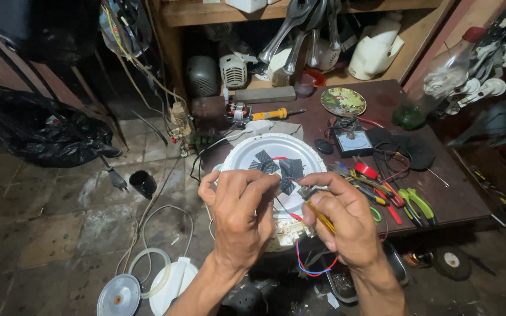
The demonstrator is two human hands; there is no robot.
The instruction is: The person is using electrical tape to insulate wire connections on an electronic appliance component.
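Left hand [238,213] and right hand [346,219] raised side by side, backs to the camera, fingertips pinched toward each other over the white round appliance base [273,155] — just beyond both. Yellow-handled tool [318,215] clamped in the right, long axis slanting up-left toward the left fingers; left pinch's contents hidden. Red and blue wires [311,266] hanging below.

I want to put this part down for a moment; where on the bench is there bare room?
Bare wood lies on the table right of the green pliers, and between the patterned disc and green-based bottle. Crowded around the meter, pliers and white round cover.
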